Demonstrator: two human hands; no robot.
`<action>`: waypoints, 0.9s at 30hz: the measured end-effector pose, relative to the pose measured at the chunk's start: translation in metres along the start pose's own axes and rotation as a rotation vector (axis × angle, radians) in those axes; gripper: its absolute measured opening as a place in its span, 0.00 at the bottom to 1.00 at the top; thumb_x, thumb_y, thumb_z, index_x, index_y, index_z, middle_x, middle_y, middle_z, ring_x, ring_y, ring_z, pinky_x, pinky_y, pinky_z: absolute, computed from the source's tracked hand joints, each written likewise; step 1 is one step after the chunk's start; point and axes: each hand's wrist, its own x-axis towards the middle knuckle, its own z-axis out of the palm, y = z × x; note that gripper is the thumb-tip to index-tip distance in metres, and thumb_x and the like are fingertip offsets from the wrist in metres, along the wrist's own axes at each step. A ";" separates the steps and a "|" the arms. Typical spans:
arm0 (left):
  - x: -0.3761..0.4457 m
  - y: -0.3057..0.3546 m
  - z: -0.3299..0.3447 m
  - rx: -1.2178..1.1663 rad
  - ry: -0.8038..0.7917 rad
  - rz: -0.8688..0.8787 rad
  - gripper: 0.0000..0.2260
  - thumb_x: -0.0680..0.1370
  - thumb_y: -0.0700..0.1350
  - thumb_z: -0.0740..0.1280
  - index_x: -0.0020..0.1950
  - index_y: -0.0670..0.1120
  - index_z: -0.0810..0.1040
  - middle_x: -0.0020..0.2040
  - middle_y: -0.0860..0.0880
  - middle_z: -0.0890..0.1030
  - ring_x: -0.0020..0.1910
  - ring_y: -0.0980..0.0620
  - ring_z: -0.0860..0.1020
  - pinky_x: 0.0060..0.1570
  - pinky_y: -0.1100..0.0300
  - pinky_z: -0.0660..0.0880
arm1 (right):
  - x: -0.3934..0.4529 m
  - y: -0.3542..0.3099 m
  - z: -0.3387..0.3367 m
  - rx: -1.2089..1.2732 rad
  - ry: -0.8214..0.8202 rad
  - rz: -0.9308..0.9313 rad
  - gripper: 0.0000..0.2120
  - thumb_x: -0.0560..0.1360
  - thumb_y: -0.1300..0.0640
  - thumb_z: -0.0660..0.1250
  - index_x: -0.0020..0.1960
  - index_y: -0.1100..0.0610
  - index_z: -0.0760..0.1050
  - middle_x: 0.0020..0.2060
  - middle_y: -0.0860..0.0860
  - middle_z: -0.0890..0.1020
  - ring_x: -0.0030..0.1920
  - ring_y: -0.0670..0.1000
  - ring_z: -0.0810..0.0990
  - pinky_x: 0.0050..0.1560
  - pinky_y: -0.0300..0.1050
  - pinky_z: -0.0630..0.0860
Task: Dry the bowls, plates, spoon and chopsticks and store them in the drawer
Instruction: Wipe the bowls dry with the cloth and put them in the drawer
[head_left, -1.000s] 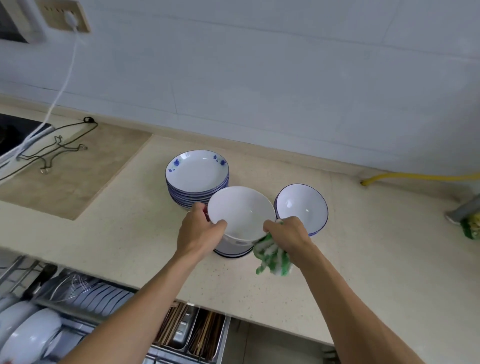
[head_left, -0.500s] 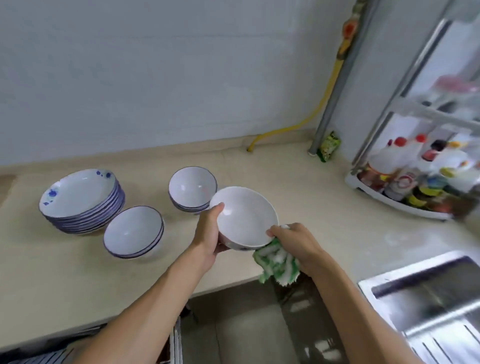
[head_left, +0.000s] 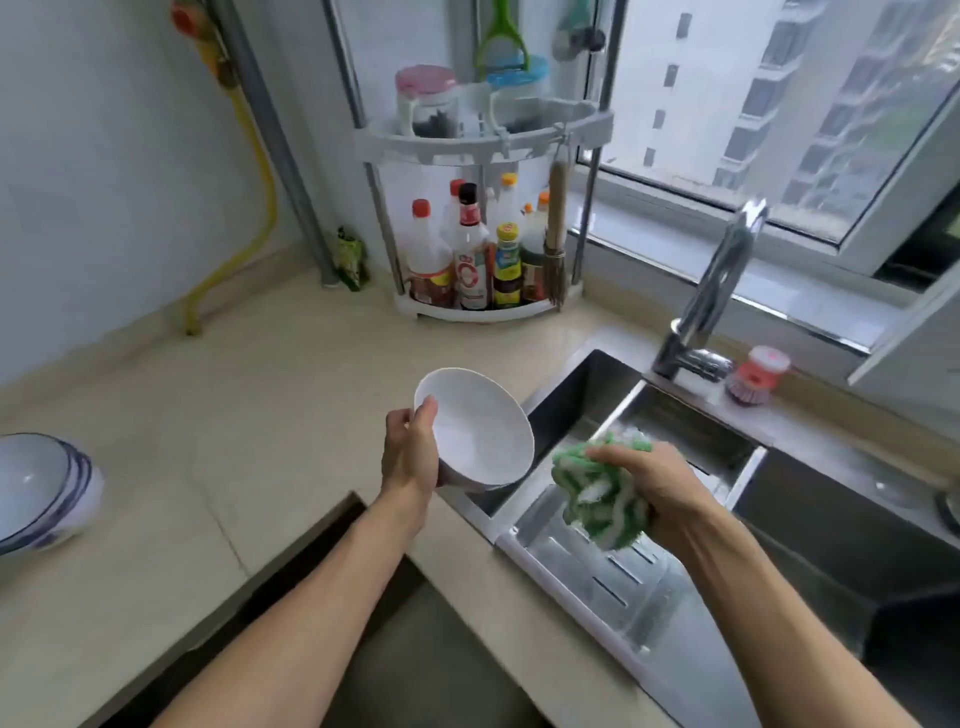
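A bowl in the left hand, a cloth in the right, over the edge of the sink.

Both forearms reach forward from the bottom of the view. The left hand (head_left: 410, 457) holds a white bowl (head_left: 475, 434) by its rim, thumb inside and the other fingers under it, hidden; the bowl is tilted so its opening faces right, above the corner where the counter (head_left: 249, 415) meets the sink (head_left: 597, 395). The right hand (head_left: 662, 491) is closed around a bunched green and white cloth (head_left: 597, 491), near the bowl but apart from it, above the metal drain tray (head_left: 613, 587). At far left, stacked bowls (head_left: 44, 493) are cut by the frame. Farther back a faucet (head_left: 717, 291) and a rack of bottles (head_left: 483, 249) stand, a little blurred.
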 end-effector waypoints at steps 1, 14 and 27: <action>-0.004 -0.001 0.018 0.075 0.007 0.046 0.13 0.80 0.58 0.61 0.57 0.50 0.70 0.54 0.49 0.76 0.50 0.47 0.76 0.53 0.46 0.78 | -0.001 -0.001 -0.018 0.022 0.010 0.002 0.12 0.75 0.69 0.68 0.34 0.64 0.83 0.33 0.61 0.83 0.28 0.59 0.81 0.29 0.49 0.79; -0.031 -0.001 0.111 0.888 -0.057 0.800 0.21 0.78 0.61 0.63 0.65 0.52 0.64 0.50 0.45 0.74 0.42 0.46 0.74 0.40 0.58 0.69 | 0.014 0.014 -0.094 0.366 0.028 0.043 0.15 0.77 0.75 0.59 0.57 0.61 0.76 0.37 0.57 0.86 0.35 0.54 0.84 0.43 0.50 0.79; -0.028 0.014 0.104 0.741 -0.073 0.533 0.22 0.78 0.65 0.60 0.63 0.50 0.69 0.50 0.47 0.79 0.47 0.46 0.78 0.42 0.54 0.75 | 0.017 0.025 -0.048 0.248 0.066 -0.141 0.33 0.71 0.77 0.57 0.67 0.48 0.73 0.57 0.59 0.81 0.45 0.56 0.84 0.44 0.53 0.82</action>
